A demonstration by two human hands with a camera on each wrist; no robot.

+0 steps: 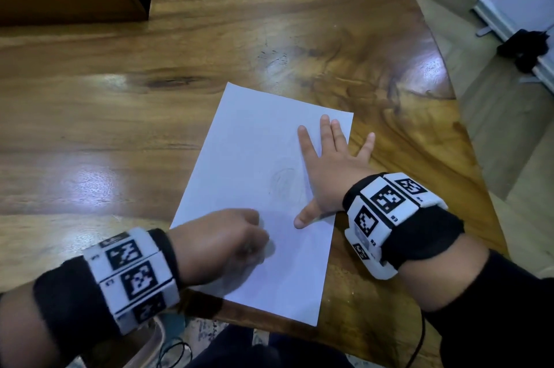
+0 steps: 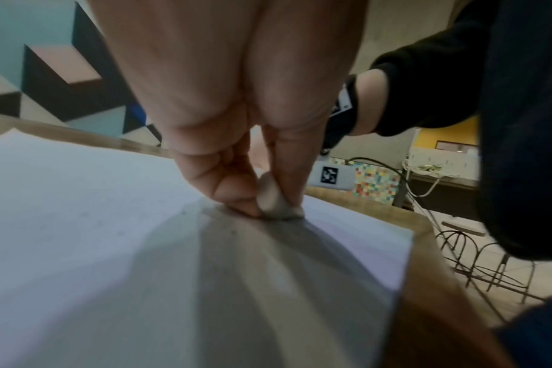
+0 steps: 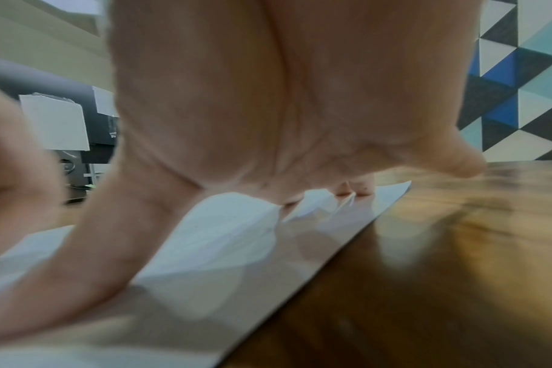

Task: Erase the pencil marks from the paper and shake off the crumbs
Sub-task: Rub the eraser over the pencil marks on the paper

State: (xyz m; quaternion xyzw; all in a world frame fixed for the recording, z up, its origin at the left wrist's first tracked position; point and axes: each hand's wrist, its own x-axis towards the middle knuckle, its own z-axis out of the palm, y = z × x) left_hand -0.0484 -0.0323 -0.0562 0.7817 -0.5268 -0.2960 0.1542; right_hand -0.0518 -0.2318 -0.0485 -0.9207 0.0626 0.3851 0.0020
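The paper (image 1: 254,205) is laid flat on the table (image 1: 120,116), near its 5 o'clock edge. It is pinned at 3 o'clock by the right hand (image 1: 326,170), spread flat. An eraser (image 2: 273,199) is pinched in the left hand (image 1: 221,241) and pressed down at 7 o'clock. Faint marks (image 1: 284,182) remain at centre. The sheet is judged thin and easily creased; for shaking, its edges are best gripped.

paper (image 1: 254,158): white, flat on table, faint pencil marks | eraser (image 2: 273,199): whitish, on paper

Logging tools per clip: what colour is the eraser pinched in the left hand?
Small rounded white eraser, greyed at its rubbing end; left wrist view shows it best.
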